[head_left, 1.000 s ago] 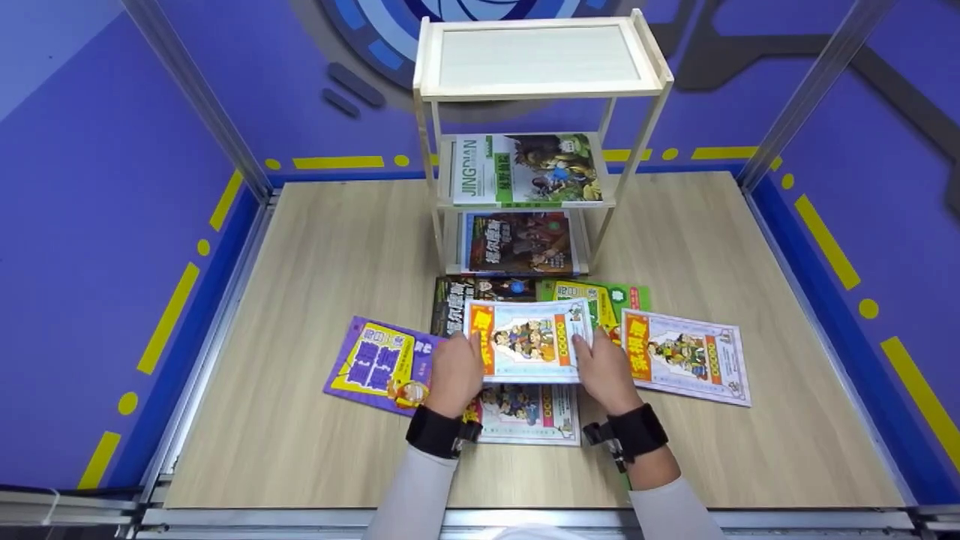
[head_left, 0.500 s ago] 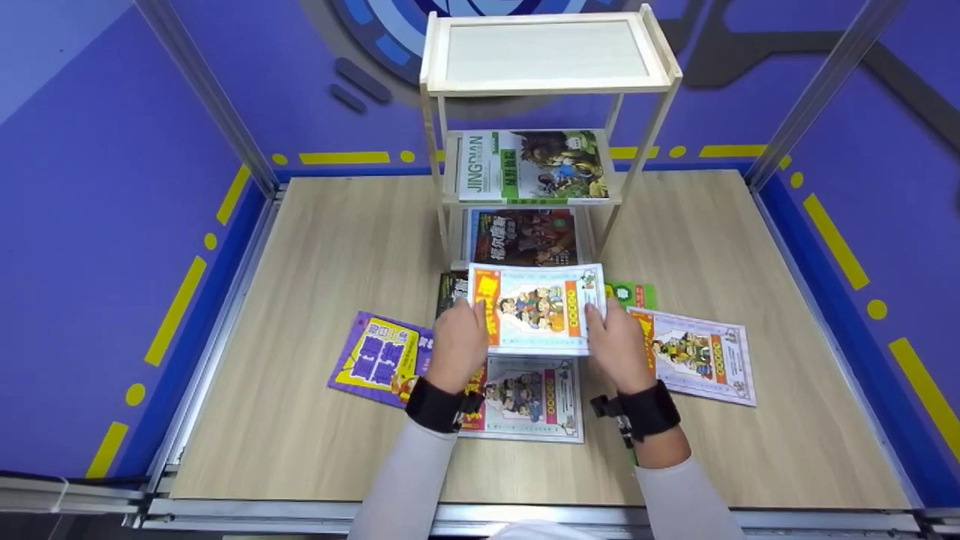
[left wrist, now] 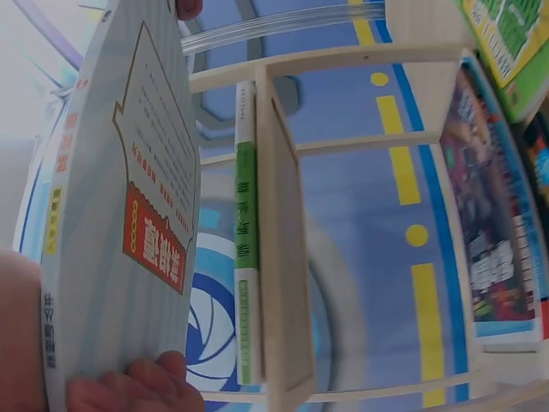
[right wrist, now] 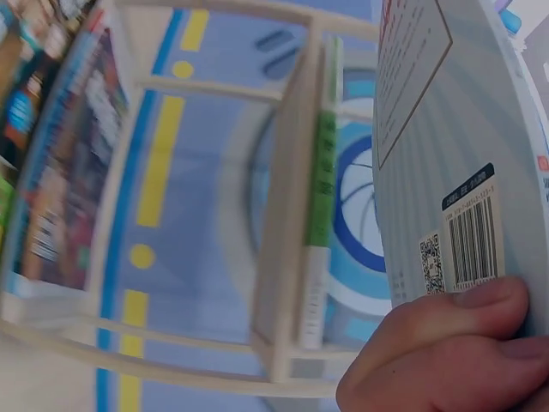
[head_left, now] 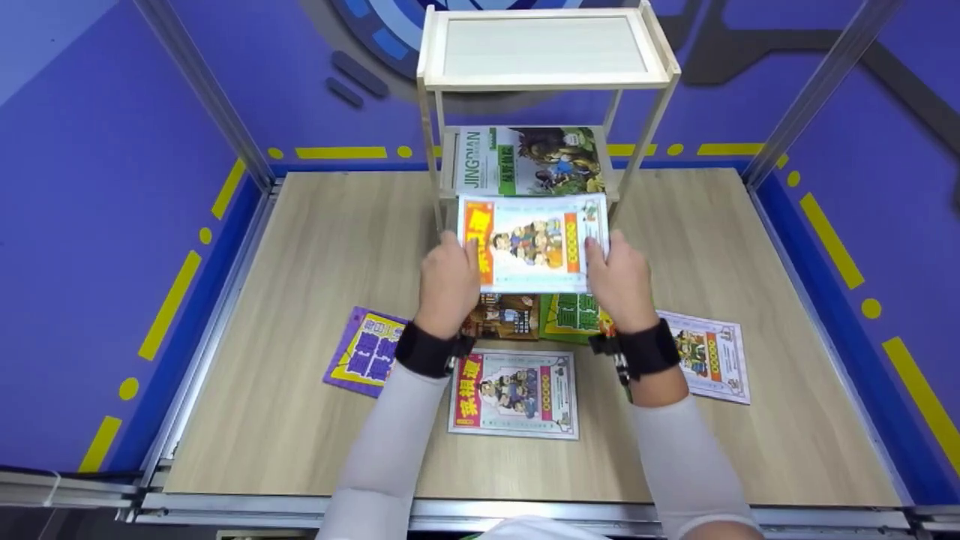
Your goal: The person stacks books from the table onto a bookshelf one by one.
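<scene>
A pale blue-white comic book (head_left: 531, 244) with an orange title strip is held up off the table in front of the wooden rack (head_left: 547, 79). My left hand (head_left: 448, 289) grips its left edge, thumb on the cover and fingers (left wrist: 129, 386) curled beneath. Its right edge is pinched by my right hand (head_left: 622, 283), whose fingers (right wrist: 446, 343) lie by the barcode on the back cover. Just beyond the comic, a green-and-white book (head_left: 529, 161) lies flat on the rack's middle shelf. The lower-shelf book (right wrist: 73, 172) is hidden behind the comic in the head view but shows in the wrist views.
On the table lie a purple book (head_left: 364, 352) at left, a red-titled comic (head_left: 517, 394) at front, and another comic (head_left: 709, 356) at right. A brown-covered book (head_left: 510, 315) and a green book (head_left: 570, 315) sit before the rack. Blue walls enclose three sides.
Both hands have raised the comic book and carried it forward, from above the table books to the front of the rack's middle shelf. The front comic on the table is now uncovered.
</scene>
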The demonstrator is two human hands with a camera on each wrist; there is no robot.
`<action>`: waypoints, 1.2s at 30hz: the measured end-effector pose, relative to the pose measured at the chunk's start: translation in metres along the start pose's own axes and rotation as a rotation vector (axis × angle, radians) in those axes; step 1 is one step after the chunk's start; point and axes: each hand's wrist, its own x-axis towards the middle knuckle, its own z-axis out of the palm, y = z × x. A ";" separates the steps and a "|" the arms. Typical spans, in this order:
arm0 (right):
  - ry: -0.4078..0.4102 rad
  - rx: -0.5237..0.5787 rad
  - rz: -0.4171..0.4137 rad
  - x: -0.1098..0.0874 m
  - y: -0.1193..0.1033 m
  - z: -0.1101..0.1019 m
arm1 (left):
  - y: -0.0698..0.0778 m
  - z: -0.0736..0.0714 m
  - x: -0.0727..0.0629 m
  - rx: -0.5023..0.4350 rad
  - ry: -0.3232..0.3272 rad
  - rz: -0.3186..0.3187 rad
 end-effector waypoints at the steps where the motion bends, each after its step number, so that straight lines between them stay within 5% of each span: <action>1: 0.006 0.004 0.005 0.007 -0.005 -0.002 | 0.003 -0.003 0.007 0.004 0.000 -0.003; 9: 0.039 -0.039 0.027 0.055 -0.031 -0.008 | 0.019 -0.013 0.060 0.061 0.032 0.019; 18: 0.051 -0.156 0.047 0.081 -0.045 -0.003 | 0.033 -0.014 0.100 0.155 0.038 -0.002; 22: 0.090 -0.254 0.006 0.101 -0.049 -0.002 | 0.043 -0.017 0.120 0.291 0.047 0.038; 25: 0.095 -0.307 -0.032 0.115 -0.050 -0.003 | 0.050 -0.019 0.134 0.479 0.016 0.090; 29: 0.090 -0.306 -0.076 0.131 -0.054 -0.008 | 0.058 -0.022 0.148 0.621 -0.011 0.162; 36: 0.147 -0.357 -0.135 0.141 -0.066 -0.012 | 0.061 -0.013 0.153 0.569 0.055 0.158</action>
